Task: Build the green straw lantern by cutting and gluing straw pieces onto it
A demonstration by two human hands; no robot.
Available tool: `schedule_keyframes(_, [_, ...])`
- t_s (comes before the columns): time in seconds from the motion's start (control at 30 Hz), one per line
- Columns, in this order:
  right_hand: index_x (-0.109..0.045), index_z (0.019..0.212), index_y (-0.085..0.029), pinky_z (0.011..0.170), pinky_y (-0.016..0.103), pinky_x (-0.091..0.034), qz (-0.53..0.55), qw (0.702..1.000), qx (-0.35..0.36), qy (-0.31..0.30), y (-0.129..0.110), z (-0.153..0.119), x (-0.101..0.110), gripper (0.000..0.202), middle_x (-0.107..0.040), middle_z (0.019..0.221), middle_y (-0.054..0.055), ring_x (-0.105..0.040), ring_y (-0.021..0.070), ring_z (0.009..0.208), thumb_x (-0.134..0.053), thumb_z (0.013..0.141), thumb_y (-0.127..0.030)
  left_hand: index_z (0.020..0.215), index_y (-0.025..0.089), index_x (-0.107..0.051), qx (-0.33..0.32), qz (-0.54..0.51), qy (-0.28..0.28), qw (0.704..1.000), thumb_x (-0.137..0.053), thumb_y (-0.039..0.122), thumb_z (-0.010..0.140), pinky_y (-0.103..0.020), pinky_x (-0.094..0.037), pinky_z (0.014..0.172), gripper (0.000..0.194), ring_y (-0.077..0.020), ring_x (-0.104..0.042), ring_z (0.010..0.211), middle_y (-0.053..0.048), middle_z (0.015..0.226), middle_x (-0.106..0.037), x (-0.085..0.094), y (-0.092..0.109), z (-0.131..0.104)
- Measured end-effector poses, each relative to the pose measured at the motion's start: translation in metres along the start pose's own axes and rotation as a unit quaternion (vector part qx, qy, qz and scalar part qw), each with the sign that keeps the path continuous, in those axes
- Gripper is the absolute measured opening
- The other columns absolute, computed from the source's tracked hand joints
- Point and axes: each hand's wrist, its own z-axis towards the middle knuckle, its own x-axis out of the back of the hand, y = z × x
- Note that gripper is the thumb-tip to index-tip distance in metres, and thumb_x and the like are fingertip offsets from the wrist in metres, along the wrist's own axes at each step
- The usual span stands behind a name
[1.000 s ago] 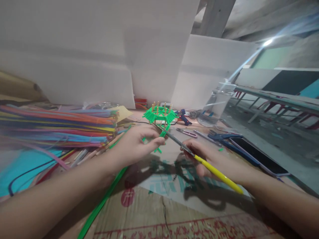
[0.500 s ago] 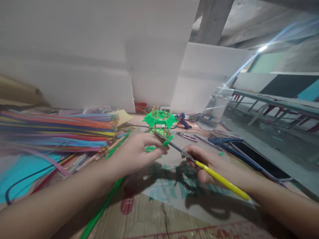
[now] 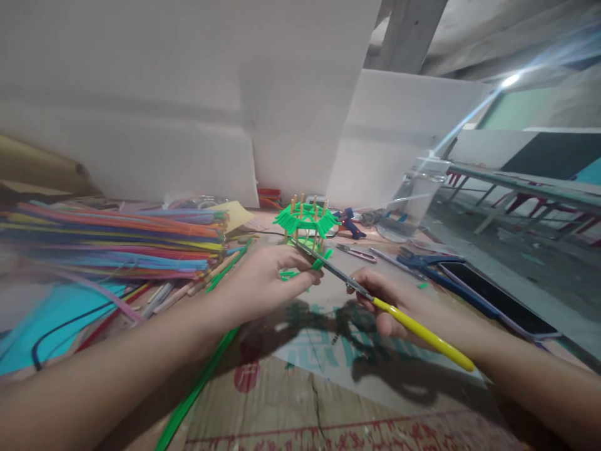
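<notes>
My left hand is closed in a pinch, thumb and fingers round a short green pipe cleaner piece. In my right hand is a pair of scissors with a long yellow handle; the slim metal blades point up and left, reaching the green piece at my left fingertips. Its other handle is hidden by my fingers. Just behind stands a small green pavilion-like model on thin wooden sticks. More short green pieces lie behind my left fingers, partly covered.
Bundles of coloured pipe cleaners fill the left side. A long green strip runs under my left forearm. A glue gun, thread snips, navy-handled pliers, a phone and a clear water container stand or lie rightward.
The view has shifted slightly, so everything sits a little further right and higher. Both hands, the scissors and the green piece keep nearly the same positions relative to each other.
</notes>
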Motion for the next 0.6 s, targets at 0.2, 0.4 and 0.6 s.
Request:
schedule_keyframes(0.2, [-0.053,0.105,-0.020,0.063,0.028,-0.039,0.021,1.000,0.021,0.008,0.015,0.001,-0.002,0.066,-0.047,0.086,0.001,-0.043,0.0157,0.073,-0.058,0.075,-0.078,0.085,0.021,-0.078,-0.009,-0.007,-0.001,1.000,-0.063,0.029,0.088,-0.021,-0.050,0.076,0.017,-0.0134,-0.070,0.083,0.003,0.086,-0.078,0.000,-0.001,0.000])
schedule_keyframes(0.4, [-0.053,0.103,-0.021,0.063,0.027,-0.037,0.007,1.000,0.010,0.018,0.018,0.002,-0.002,0.063,-0.047,0.085,0.000,-0.044,0.0161,0.074,-0.061,0.074,-0.076,0.084,0.021,-0.078,-0.011,-0.006,0.000,1.000,-0.063,0.028,0.088,-0.022,-0.051,0.076,0.017,-0.0139,-0.071,0.082,0.003,0.086,-0.078,0.000,0.001,-0.001])
schedule_keyframes(0.6, [-0.056,0.101,-0.020,0.063,0.027,-0.039,0.008,0.998,0.049,0.032,0.034,0.006,-0.007,0.058,-0.051,0.085,0.001,-0.045,0.0156,0.073,-0.059,0.078,-0.074,0.083,0.022,-0.077,-0.009,-0.008,-0.019,1.000,-0.062,0.029,0.089,-0.022,-0.050,0.078,0.018,-0.0140,-0.070,0.085,0.003,0.086,-0.078,-0.001,-0.002,0.000])
